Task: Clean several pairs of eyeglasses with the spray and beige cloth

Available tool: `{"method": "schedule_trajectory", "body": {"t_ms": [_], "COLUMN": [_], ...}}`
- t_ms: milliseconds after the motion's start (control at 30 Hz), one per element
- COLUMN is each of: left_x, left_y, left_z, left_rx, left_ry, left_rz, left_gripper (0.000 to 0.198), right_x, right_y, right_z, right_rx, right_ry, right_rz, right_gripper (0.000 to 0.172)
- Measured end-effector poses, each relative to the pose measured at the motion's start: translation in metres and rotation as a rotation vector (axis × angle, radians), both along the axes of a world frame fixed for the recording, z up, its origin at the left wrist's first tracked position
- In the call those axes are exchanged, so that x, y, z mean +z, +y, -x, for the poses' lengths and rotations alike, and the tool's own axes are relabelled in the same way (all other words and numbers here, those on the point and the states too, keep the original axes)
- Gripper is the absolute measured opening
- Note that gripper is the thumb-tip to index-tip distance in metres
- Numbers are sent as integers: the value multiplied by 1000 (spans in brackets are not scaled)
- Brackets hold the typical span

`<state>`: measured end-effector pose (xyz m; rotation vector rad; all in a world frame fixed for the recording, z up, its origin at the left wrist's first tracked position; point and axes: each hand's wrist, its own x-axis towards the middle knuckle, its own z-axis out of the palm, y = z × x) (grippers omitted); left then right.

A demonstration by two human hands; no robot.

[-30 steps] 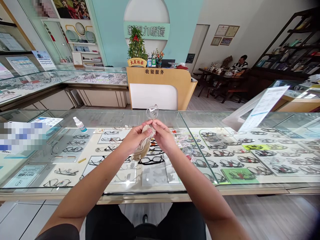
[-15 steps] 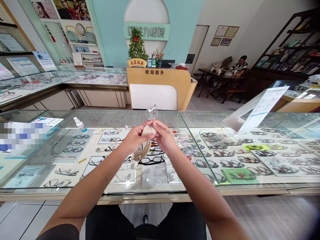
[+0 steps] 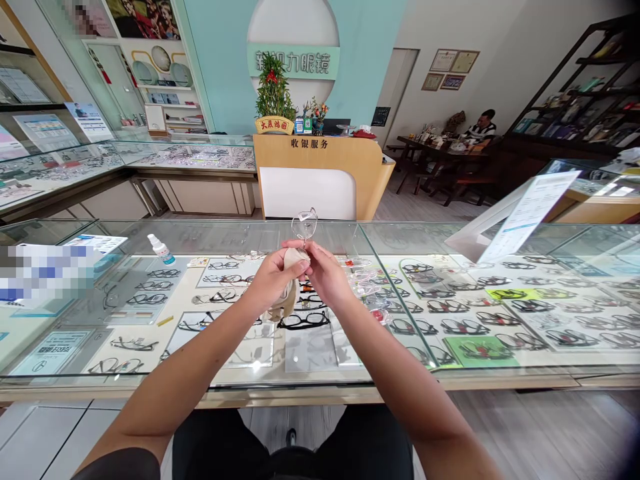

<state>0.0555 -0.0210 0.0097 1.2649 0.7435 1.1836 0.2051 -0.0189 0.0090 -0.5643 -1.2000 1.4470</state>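
Note:
Both my hands meet above the glass counter, closed around a thin-rimmed pair of eyeglasses (image 3: 304, 225) and a beige cloth. One clear round lens sticks up above my fingers; the other is hidden by the cloth and hands. My left hand (image 3: 274, 275) pinches the beige cloth (image 3: 296, 257) over the lower part of the glasses, and the cloth's loose end hangs beneath it. My right hand (image 3: 326, 270) grips the glasses from the right side, its fingertips near the bridge.
Under the glass countertop (image 3: 310, 373) lie many frames, among them a black pair (image 3: 304, 321). A white spray bottle (image 3: 161, 249) stands at left, a folded paper sign (image 3: 530, 217) at right. Beyond is a wooden cashier desk (image 3: 373, 167); a person (image 3: 483, 128) sits at a far table.
The cloth's hanging end has shifted slightly and bunches differently. The upright lens has turned a little. Both hands stay at nearly the same spot.

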Motion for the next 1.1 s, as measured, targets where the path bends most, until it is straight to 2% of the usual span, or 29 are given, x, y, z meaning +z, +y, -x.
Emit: {"method": "schedule_trajectory", "body": {"t_ms": [100, 233, 467, 633, 833, 1100], "left_x": [-1, -3, -5, -4, -7, -5], "left_y": [1, 1, -1, -4, 0, 8], "left_z": [0, -1, -3, -3, 3, 18], "left_rx": [14, 42, 136, 171, 61, -45], "left_ry": [-11, -22, -36, 2, 31, 223], "left_rz": [-4, 1, -50, -76, -77, -160], "left_gripper": [51, 55, 60, 62, 71, 77], "right_x": [-4, -7, -12, -10, -1, 7], "right_y": [1, 1, 0, 0, -2, -2], "right_z": [1, 2, 1, -1, -2, -5], "right_rx": [-11, -22, -9, 3, -32, -108], "right_ry": [-33, -77, -99, -101, -28, -7], "right_rz": [-41, -80, -159, -162, -61, 60], "right_gripper": [58, 62, 51, 53, 48, 39]}}
